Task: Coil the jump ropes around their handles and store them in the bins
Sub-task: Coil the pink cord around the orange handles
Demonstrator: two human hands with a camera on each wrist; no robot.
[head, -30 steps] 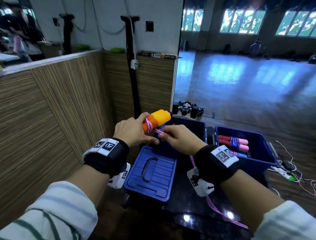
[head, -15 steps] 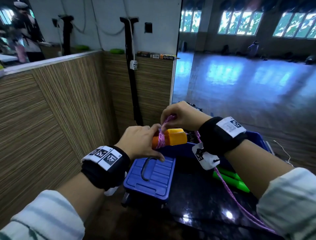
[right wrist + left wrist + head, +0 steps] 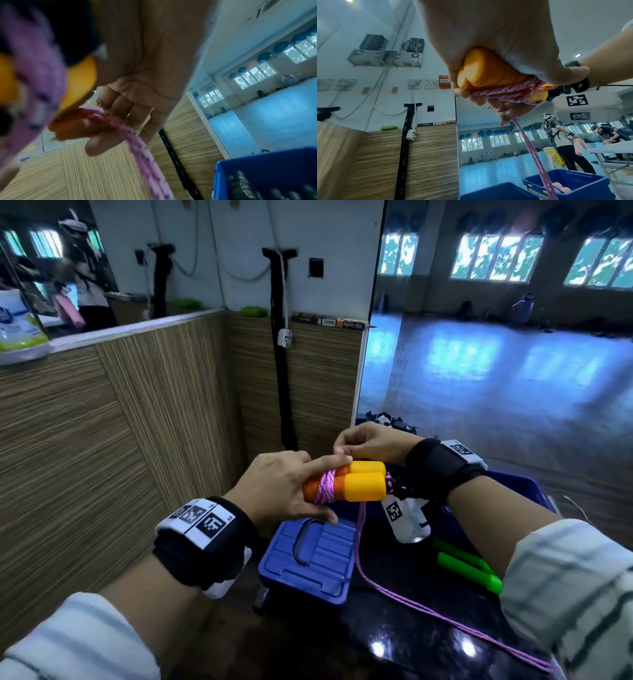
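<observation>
My left hand [image 3: 284,487] grips two orange-and-yellow jump rope handles [image 3: 359,482] side by side, level, above a blue lid [image 3: 308,556]. Several turns of pink rope [image 3: 325,489] wrap their middle. My right hand [image 3: 363,441] is just behind the handles and pinches the pink rope [image 3: 120,121] between its fingertips. The loose rope [image 3: 411,607] hangs down past the lid and trails across the dark table to the lower right. From the left wrist view the handle ends [image 3: 476,70] show inside my left hand [image 3: 488,54], with the rope [image 3: 534,148] dropping toward the bins.
A blue bin [image 3: 570,181] holds pink handles; a second blue bin [image 3: 496,192] stands beside it. Green jump rope handles [image 3: 469,563] lie on the dark table [image 3: 394,628] at right. Wood-panelled walls [image 3: 137,422] close in on the left and behind. People stand in the hall beyond.
My right hand has carried the pink rope from in front of the handles up and over to behind them, adding turns. The handles have moved slightly right and now lie level.
</observation>
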